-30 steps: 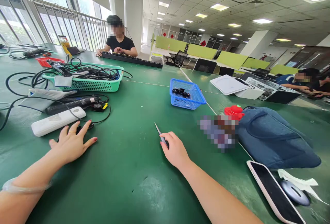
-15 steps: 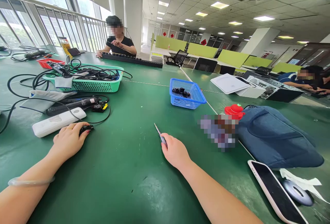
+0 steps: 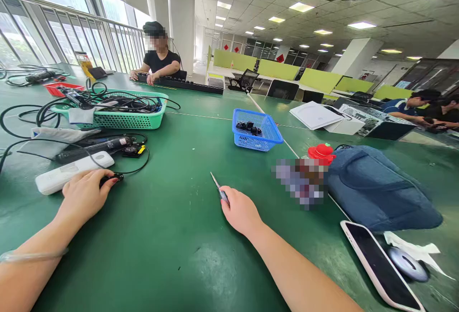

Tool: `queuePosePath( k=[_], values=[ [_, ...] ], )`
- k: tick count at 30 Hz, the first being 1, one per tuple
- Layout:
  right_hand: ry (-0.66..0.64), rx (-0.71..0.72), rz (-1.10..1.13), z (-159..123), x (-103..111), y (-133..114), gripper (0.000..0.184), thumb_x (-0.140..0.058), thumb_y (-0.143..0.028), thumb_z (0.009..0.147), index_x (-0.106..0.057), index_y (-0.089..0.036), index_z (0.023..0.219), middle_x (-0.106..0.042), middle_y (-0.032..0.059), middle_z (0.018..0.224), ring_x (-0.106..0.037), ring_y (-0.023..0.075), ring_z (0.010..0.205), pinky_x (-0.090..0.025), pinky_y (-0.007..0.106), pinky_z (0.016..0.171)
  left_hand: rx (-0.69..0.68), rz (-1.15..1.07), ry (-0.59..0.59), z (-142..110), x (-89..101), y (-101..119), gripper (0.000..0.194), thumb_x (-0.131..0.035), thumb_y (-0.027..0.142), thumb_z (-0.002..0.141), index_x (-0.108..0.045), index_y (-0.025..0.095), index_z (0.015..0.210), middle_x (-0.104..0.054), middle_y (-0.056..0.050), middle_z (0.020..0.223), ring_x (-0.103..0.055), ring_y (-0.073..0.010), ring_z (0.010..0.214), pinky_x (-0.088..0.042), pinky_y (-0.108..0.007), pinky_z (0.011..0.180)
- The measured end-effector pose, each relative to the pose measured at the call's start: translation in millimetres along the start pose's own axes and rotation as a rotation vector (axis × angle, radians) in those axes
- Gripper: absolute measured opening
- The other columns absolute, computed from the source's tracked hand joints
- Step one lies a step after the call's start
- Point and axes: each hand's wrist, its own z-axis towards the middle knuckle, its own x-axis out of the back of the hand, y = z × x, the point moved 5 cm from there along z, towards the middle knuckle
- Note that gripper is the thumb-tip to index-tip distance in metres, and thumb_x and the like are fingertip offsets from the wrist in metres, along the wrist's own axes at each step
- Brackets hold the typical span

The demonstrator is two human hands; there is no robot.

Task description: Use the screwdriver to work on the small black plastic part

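Observation:
On the left, my left hand [image 3: 84,191] is closed, its thumb and fingers pinching a small black part [image 3: 115,177] on the table. The hand lies against the near side of a white power strip-like block [image 3: 71,172]. A black cable loops close behind the part, beside a small black piece with a yellow tab [image 3: 135,150]. Near the middle, my right hand [image 3: 241,210] is closed round a slim metal tool with a sharp point [image 3: 216,182]. Its tip points away and to the left; the fingers hide its rear, so its exact kind is unclear.
A green basket [image 3: 125,120] of cables stands at the back left, and a blue basket [image 3: 254,144] with black parts ahead. On the right lie a blue bag [image 3: 383,187], a phone [image 3: 382,264] and a red-lidded item [image 3: 322,153]. A person [image 3: 161,58] sits across the table [image 3: 161,254].
The view has shifted slightly, so everything sits a little further left. Both hands keep their holds. The person across has lowered a raised hand to the long black item.

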Motion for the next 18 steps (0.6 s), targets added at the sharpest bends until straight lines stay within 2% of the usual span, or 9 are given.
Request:
queuePosePath(
  k=[4,7,12,18],
  values=[
    [-0.02,-0.018,0.002,0,1,0,0.031,-0.043,-0.023,0.09,-0.053,-0.024,0.12,-0.068,0.0021,0.101,-0.062,0.0174,0.082,-0.039,0.026,0.064,-0.011,-0.089,0.131,4,4.6,-6,0.046,-0.025,0.044,0.086,-0.058,0.016,0.102,-0.066,-0.015,0.099,-0.05,-0.0318,0.108,-0.038,-0.045,0.093],
    [-0.024,-0.025,0.0,0,1,0,0.031,-0.043,-0.023,0.09,-0.053,-0.024,0.12,-0.067,0.0021,0.101,-0.061,0.0169,0.081,-0.038,0.026,0.063,0.0,-0.124,0.185,5,7.7,-16,0.049,-0.021,0.044,0.085,-0.059,0.015,0.098,-0.066,-0.015,0.098,-0.054,-0.03,0.103,-0.037,-0.044,0.096],
    [-0.023,-0.024,-0.002,1,0,0,0.031,-0.044,-0.022,0.09,-0.054,-0.023,0.12,-0.068,0.0026,0.099,-0.061,0.0169,0.079,-0.037,0.026,0.064,0.01,-0.06,0.172,5,10.5,-35,0.056,-0.014,0.045,0.087,-0.061,0.015,0.094,-0.066,-0.017,0.103,-0.055,-0.0313,0.106,-0.036,-0.046,0.098],
    [-0.022,-0.029,0.018,1,0,0,0.031,-0.045,-0.022,0.09,-0.054,-0.024,0.12,-0.068,0.0027,0.099,-0.061,0.0164,0.079,-0.038,0.026,0.063,0.046,-0.034,0.166,5,14.2,-45,0.057,-0.018,0.049,0.086,-0.063,0.014,0.092,-0.066,-0.017,0.108,-0.053,-0.0327,0.112,-0.034,-0.05,0.1]
  ],
)
